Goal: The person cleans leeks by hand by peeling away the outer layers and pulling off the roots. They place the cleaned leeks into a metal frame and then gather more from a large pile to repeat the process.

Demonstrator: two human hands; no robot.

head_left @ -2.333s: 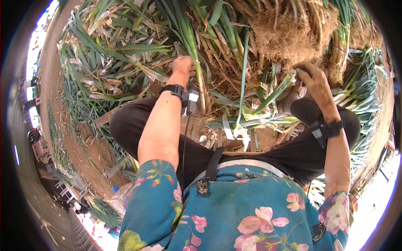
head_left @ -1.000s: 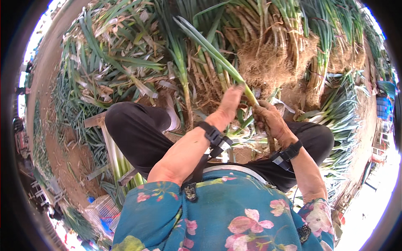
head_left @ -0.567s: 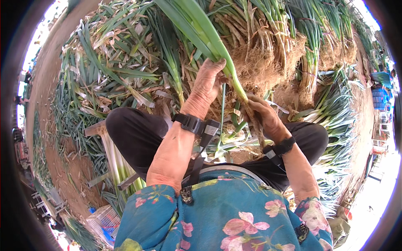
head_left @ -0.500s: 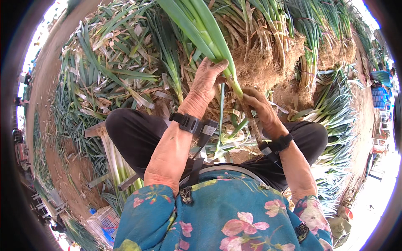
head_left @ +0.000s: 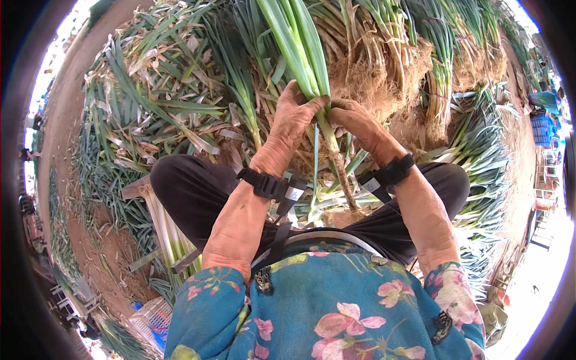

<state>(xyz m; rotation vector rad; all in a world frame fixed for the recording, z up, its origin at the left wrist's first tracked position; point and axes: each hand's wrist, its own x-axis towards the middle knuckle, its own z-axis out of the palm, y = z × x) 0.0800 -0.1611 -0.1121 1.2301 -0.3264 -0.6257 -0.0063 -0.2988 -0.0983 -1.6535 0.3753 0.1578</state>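
Observation:
One large green onion point(head_left: 333, 147) slants between my hands. Its broad green leaves point up and away, and its brown-skinned lower stalk runs down to roots between my knees. My left hand point(head_left: 290, 119) is closed around it where the leaves fan out, thumb across the front. Against the right side of the stalk, just under that thumb, my right hand point(head_left: 362, 127) has its fingers curled in a pinch. Its fingertips are partly hidden, and I cannot make out whether they grip the stalk itself or a loose outer leaf.
Stripped leaves point(head_left: 156, 90) are heaped at the far left. Tied bundles of rooted green onions point(head_left: 384, 66) lie ahead. Cleaned green onions point(head_left: 486, 186) are piled at the right. White stalks point(head_left: 170, 225) rest on a rack point(head_left: 144, 261) by my left knee, with a white crate point(head_left: 150, 318) behind.
My right hand has left the lower stalk and moved up beside my left hand. The onion stands more upright, its leaves shifted to the right. The left hand keeps its hold.

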